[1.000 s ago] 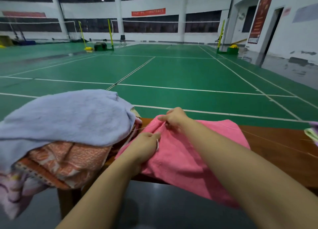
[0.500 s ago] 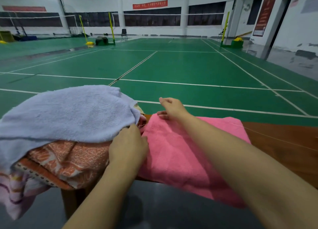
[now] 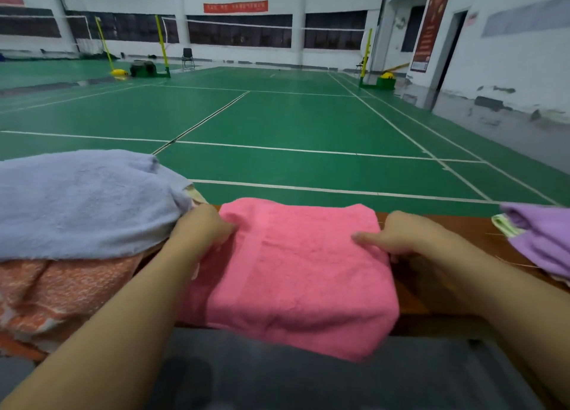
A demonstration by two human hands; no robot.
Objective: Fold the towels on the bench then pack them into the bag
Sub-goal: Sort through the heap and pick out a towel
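A pink towel (image 3: 296, 274) lies folded on the brown wooden bench (image 3: 438, 224), its front edge hanging over the near side. My left hand (image 3: 200, 227) pinches the towel's left edge near the far corner. My right hand (image 3: 398, 234) holds the right edge, thumb on top and fingers curled beneath. To the left sits a heap of unfolded towels, a pale blue one (image 3: 86, 203) on top of an orange patterned one (image 3: 61, 289). A purple towel (image 3: 543, 237) lies at the right end of the bench. No bag is in view.
Beyond the bench stretches a green badminton court with white lines. Yellow net posts (image 3: 162, 46) and a black chair (image 3: 187, 57) stand far back. A dark grey floor (image 3: 308, 379) lies below the bench's near edge.
My right hand has moved from the towel's far left corner to its right edge. The pink towel now lies narrower and squarer. The camera has swung right, bringing the purple towel into view.
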